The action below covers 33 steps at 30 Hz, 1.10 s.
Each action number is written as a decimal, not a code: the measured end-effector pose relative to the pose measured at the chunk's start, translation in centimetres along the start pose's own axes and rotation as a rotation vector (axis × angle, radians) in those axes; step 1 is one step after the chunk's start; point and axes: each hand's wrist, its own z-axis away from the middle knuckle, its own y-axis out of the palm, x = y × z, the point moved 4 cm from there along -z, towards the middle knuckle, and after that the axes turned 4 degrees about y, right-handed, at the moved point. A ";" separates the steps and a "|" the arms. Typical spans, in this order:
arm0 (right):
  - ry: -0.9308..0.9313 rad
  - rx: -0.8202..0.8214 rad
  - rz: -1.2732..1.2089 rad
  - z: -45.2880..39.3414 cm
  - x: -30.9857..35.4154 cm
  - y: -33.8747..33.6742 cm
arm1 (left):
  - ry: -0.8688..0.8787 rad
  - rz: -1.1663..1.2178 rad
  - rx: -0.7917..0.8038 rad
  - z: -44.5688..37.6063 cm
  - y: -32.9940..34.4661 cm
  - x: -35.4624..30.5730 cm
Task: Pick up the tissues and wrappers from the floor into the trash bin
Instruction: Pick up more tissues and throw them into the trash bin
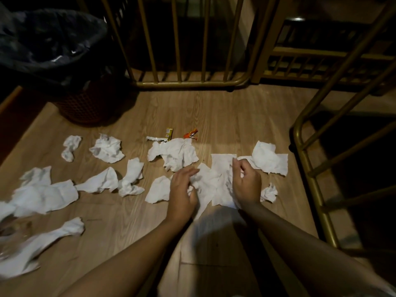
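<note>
While the left hand (183,190) and right hand (246,183) pinch only the flat tissues (216,185) between them, loose sheets could slip free before reaching the distant trash bin (85,103).

White tissues (174,156), orange wrapper (191,133), black-lined reddish mesh bin (85,103), wood-grain floor (225,116)

Legible text: none. Yellow wrapper (169,132) and orange wrapper (191,133), far centre of floor: print too small to read.
</note>
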 end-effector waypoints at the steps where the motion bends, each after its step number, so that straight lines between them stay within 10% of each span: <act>1: -0.027 0.029 0.103 0.1 -0.4 0.5 | 0.017 -0.045 0.053 -0.1 0.7 0.2; 9: -0.271 0.530 0.573 4.2 -5.5 1.6 | 0.191 -0.317 0.369 2.6 3.6 2.1; 16: -0.445 0.358 0.405 6.5 -5.2 0.3 | 0.236 -0.043 0.329 5.9 1.6 2.3; 25: -0.320 0.284 0.346 4.9 -2.6 1.3 | -0.016 -0.132 -0.251 3.2 -3.4 2.8; 29: -0.194 0.380 0.230 4.9 -1.1 2.4 | -0.295 -0.453 -0.182 4.9 -3.8 6.5; 33: -0.139 0.433 0.191 5.3 0.3 3.4 | -0.163 -0.268 -0.106 6.6 -3.6 7.1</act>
